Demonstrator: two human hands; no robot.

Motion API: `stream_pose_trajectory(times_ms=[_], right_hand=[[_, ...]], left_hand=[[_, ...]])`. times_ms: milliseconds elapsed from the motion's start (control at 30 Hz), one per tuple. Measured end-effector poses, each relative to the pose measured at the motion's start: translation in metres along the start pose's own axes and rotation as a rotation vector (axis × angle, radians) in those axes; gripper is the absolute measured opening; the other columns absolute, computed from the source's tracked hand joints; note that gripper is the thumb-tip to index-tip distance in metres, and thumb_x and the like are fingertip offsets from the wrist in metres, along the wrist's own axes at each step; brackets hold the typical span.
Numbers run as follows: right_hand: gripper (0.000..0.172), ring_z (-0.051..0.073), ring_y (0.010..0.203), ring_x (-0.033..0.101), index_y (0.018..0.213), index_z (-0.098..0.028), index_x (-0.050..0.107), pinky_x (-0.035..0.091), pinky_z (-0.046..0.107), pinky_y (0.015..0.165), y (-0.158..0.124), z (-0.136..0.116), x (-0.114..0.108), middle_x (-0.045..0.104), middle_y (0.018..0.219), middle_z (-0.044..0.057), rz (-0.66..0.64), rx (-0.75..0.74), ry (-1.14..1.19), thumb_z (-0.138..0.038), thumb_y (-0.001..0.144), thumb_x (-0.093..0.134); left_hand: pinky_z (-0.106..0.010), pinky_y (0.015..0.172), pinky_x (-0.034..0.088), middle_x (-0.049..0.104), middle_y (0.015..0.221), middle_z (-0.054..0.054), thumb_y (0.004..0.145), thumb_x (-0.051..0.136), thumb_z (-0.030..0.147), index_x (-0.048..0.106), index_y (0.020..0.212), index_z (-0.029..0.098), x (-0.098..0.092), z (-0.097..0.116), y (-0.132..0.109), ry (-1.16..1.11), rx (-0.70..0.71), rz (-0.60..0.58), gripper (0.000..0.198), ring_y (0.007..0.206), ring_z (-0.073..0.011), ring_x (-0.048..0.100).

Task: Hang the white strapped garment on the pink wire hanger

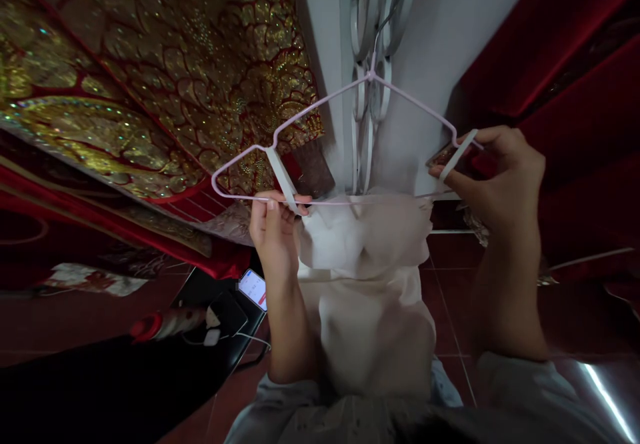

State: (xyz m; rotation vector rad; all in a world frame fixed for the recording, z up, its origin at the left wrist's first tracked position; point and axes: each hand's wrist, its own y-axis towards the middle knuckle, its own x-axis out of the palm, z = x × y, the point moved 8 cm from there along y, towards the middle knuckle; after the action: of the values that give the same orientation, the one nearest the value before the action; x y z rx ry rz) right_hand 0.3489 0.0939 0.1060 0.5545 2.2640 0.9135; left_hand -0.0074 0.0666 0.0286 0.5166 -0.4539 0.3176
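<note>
A pale pink wire hanger [320,102] hangs by its hook in front of me. Below its bottom bar drapes a white strappy garment [373,304]. Its left strap [283,179] is looped over the hanger's left notch. My left hand [275,227] pinches the bottom bar close to the lower end of that strap. At the hanger's right end, my right hand [505,177] has the right strap [457,156] stretched between thumb and fingers, by the tip of the arm. Part of that hanger end is hidden behind the fingers.
Gold-sequined red garments [240,51] hang at left, and dark red cloth [590,97] at right. Linked white rings [363,31] dangle behind the hanger. A lit phone [253,289], a white charger [211,337] and a red-capped bottle [163,324] lie on a black surface lower left.
</note>
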Motion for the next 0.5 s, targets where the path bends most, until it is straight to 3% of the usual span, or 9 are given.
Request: stream_pose_trajectory(times_ms=[100,200,300,367,433,500], right_hand=[[0.04,0.019,0.091,0.061,0.097,-0.024,0.077,0.054,0.045,0.097,0.003,-0.005,-0.001,0.068,0.092,0.0,-0.024,-0.007,-0.029,-0.038,0.068,0.102],[0.044,0.024,0.103,0.064,0.109,-0.023,0.076,0.053,0.045,0.098,0.001,-0.012,-0.007,0.069,0.106,0.007,-0.008,-0.025,-0.003,-0.031,0.073,0.1],[0.029,0.027,0.106,0.065,0.106,-0.025,0.074,0.055,0.046,0.096,-0.009,-0.035,-0.021,0.065,0.104,0.009,0.153,-0.162,0.06,-0.034,0.085,0.09],[0.016,0.024,0.096,0.064,0.098,-0.027,0.072,0.055,0.042,0.085,-0.023,-0.052,-0.025,0.062,0.096,0.006,0.262,-0.231,0.123,-0.034,0.091,0.084],[0.011,0.018,0.082,0.06,0.102,-0.028,0.073,0.051,0.036,0.072,-0.038,-0.063,-0.009,0.065,0.097,0.004,0.169,-0.205,0.185,-0.027,0.094,0.08],[0.025,0.013,0.075,0.058,0.12,-0.031,0.074,0.05,0.033,0.064,-0.059,-0.068,0.031,0.071,0.114,0.005,-0.151,-0.129,0.229,-0.023,0.096,0.076]], left_hand=[[-0.026,0.068,0.058,0.082,0.082,-0.005,0.095,0.089,0.056,0.066,0.092,0.021,0.0,0.001,0.0,0.011,0.004,0.019,0.042,0.065,-0.0137,0.069],[-0.027,0.068,0.058,0.082,0.081,-0.004,0.094,0.089,0.056,0.067,0.091,0.022,0.001,-0.001,0.0,0.024,-0.017,0.033,0.041,0.065,-0.0143,0.068],[-0.027,0.068,0.057,0.083,0.082,-0.004,0.094,0.089,0.056,0.068,0.09,0.022,0.002,-0.002,-0.001,0.036,-0.014,0.044,0.04,0.065,-0.0148,0.068],[-0.027,0.069,0.057,0.084,0.083,-0.005,0.096,0.088,0.054,0.068,0.091,0.022,0.003,-0.002,-0.002,0.023,-0.008,0.048,0.038,0.066,-0.0147,0.068],[-0.026,0.071,0.058,0.084,0.083,-0.005,0.097,0.088,0.051,0.069,0.091,0.021,0.004,-0.003,-0.004,0.002,-0.006,0.05,0.036,0.066,-0.014,0.068],[-0.025,0.072,0.058,0.084,0.083,-0.005,0.098,0.087,0.05,0.069,0.092,0.021,0.004,-0.005,-0.005,-0.007,-0.006,0.057,0.034,0.066,-0.0135,0.068]])
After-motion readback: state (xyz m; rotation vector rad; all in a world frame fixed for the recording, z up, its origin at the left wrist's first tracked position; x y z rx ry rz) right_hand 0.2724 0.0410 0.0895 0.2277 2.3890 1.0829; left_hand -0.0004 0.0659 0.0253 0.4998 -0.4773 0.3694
